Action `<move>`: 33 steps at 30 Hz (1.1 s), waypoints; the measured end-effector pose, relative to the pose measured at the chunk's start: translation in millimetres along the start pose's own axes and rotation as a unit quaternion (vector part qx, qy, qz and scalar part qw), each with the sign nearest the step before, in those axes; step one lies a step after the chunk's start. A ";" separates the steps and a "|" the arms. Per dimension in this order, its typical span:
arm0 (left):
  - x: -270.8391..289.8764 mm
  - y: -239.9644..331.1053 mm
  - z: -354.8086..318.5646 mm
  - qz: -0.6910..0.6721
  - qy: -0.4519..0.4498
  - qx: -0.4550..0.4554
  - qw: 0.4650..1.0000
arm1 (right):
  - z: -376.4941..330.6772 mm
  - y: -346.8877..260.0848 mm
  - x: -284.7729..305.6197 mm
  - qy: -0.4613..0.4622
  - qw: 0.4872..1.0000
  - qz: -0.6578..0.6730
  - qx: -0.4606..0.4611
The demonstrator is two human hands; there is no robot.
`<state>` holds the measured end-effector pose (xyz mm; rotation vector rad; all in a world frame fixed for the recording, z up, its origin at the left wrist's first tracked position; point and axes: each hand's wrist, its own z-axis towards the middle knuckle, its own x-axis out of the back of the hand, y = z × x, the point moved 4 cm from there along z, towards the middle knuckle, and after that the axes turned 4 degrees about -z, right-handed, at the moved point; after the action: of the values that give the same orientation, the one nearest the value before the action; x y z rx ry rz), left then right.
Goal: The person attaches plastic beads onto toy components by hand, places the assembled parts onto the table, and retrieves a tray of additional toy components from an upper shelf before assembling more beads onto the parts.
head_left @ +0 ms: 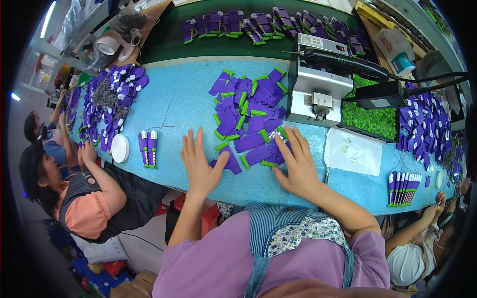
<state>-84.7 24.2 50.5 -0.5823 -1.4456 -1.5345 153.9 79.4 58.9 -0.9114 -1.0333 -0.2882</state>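
Note:
My left hand [199, 166] has its fingers stretched out and apart, over the blue mat at the left edge of a heap of purple plastic parts [252, 140] with green ends. At the heap's right edge, my right hand [299, 166] is spread too, its thumb and index finger touching or just over the nearest parts. Neither hand holds anything. The purple pieces lie flat and overlap in several directions between and beyond my hands. Part of the heap's lower right is hidden under my right fingers.
A metal machine [318, 84] with a black handheld tool [343, 63] on top stands right of the heap. Beside it is a bin of green pieces [370, 116]. A white sheet [353, 151] lies nearer. Co-workers sit left and right. A green belt [171, 37] carries assembled pieces beyond.

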 end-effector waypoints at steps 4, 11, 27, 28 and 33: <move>-31.0 0.9 -34.9 -0.055 0.021 0.077 0.995 | -10.6 0.8 -19.3 -0.008 1.000 0.013 -0.010; -69.1 49.3 17.8 -0.303 0.085 0.017 0.949 | 1.9 2.4 0.1 0.044 0.996 0.070 -0.015; -49.5 45.7 11.9 -0.171 0.187 -0.143 0.957 | 9.3 187.6 120.9 0.116 0.937 -0.274 -0.184; -52.2 44.2 11.7 -0.177 0.179 -0.141 0.957 | 8.5 204.2 115.2 0.122 0.937 -0.261 -0.195; -37.4 46.0 -4.8 -0.224 0.135 -0.084 0.962 | 7.7 229.2 115.4 0.161 0.930 -0.248 -0.219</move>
<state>-27.0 35.8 42.0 -0.1305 -1.2969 -2.0181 346.0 248.6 39.3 -0.9431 -0.8903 -1.0945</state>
